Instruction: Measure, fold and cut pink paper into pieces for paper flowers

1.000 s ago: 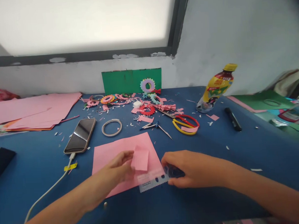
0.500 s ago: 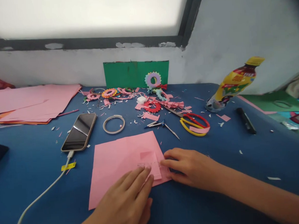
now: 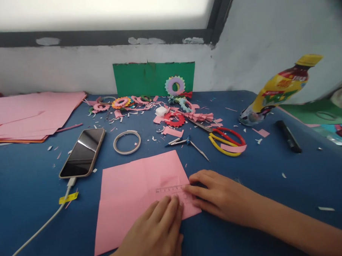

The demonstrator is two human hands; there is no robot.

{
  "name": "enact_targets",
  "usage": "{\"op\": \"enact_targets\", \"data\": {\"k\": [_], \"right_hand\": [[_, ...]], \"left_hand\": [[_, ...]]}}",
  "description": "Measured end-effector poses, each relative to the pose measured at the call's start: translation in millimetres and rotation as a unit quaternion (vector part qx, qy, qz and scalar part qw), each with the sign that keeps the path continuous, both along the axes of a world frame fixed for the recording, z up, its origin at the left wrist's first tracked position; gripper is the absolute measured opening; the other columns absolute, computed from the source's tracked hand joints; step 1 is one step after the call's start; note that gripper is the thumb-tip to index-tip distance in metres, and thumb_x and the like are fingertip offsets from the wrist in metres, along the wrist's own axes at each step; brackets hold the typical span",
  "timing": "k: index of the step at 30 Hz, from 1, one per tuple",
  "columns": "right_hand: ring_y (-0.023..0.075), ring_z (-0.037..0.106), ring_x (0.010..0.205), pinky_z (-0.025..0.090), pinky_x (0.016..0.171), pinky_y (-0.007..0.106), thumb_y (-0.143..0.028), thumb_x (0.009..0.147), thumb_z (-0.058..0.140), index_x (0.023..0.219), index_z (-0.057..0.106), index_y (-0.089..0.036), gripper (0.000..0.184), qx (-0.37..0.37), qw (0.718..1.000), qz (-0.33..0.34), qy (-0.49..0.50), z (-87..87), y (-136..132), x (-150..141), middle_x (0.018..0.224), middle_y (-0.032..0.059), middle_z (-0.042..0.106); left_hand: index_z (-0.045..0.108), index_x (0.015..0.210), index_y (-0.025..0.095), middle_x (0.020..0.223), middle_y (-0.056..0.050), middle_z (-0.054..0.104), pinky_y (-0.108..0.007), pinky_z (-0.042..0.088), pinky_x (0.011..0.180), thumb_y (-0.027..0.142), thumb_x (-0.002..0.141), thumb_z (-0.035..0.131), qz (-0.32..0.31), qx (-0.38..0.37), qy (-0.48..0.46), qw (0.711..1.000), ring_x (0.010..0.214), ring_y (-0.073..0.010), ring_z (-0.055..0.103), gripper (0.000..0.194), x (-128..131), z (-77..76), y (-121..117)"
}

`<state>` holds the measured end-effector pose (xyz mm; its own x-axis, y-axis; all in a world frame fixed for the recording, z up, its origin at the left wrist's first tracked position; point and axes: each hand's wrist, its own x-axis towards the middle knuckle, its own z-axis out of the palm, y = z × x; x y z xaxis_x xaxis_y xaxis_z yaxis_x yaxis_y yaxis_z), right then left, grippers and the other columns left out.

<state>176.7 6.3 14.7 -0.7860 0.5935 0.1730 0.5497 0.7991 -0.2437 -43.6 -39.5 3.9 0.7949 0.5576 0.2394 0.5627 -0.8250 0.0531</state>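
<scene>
A pink paper sheet (image 3: 125, 198) with faint creases lies flat on the blue table. On its right part rests a small pink paper piece (image 3: 170, 179). A clear ruler (image 3: 169, 189) with dark markings lies across this piece. My left hand (image 3: 157, 230) is flat, with its fingers together and their tips pressing on the ruler's lower side. My right hand (image 3: 216, 192) has its curved fingers around the ruler's right end, at the sheet's right edge. Part of the ruler is hidden under both hands.
Beyond the sheet lie a tape ring (image 3: 127, 142), a compass (image 3: 187, 141) and red-and-yellow scissors (image 3: 228, 141). A charging phone (image 3: 83, 152) is left, near stacked pink paper (image 3: 37, 111). A bottle (image 3: 279, 91) and black marker (image 3: 288, 136) stand and lie right. Paper scraps and rings (image 3: 174, 119) litter the back.
The small pink piece came down onto the sheet from my left hand. The ruler came over it from the right. My left hand moved right and flattened on the ruler; the view shifted slightly.
</scene>
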Motion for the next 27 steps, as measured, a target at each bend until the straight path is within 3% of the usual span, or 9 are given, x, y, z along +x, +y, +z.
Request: {"op": "enact_targets", "data": {"k": [7,27], "right_hand": [[0.0209,0.056,0.089,0.048,0.077,0.036,-0.019,0.087,0.046,0.107,0.059,-0.014,0.025,0.004,1.0,0.0,0.0,-1.4,1.3,0.5,0.095,0.0114,0.06],[0.0202,0.054,0.089,0.048,0.077,0.034,-0.018,0.088,0.044,0.108,0.058,-0.013,0.025,0.007,1.0,0.003,0.012,-6.2,2.6,1.4,0.095,0.0109,0.059]], "left_hand": [[0.054,0.114,0.004,0.112,-0.015,0.061,-0.034,0.05,0.082,0.019,0.082,0.043,-0.004,0.039,-0.007,0.999,0.1,-0.0274,0.058,0.037,-0.5,-5.0,2.1],[0.054,0.113,0.005,0.113,-0.012,0.062,-0.033,0.049,0.083,0.018,0.084,0.038,0.01,0.049,0.006,0.999,0.101,-0.0251,0.057,0.035,2.3,-1.0,1.4]]}}
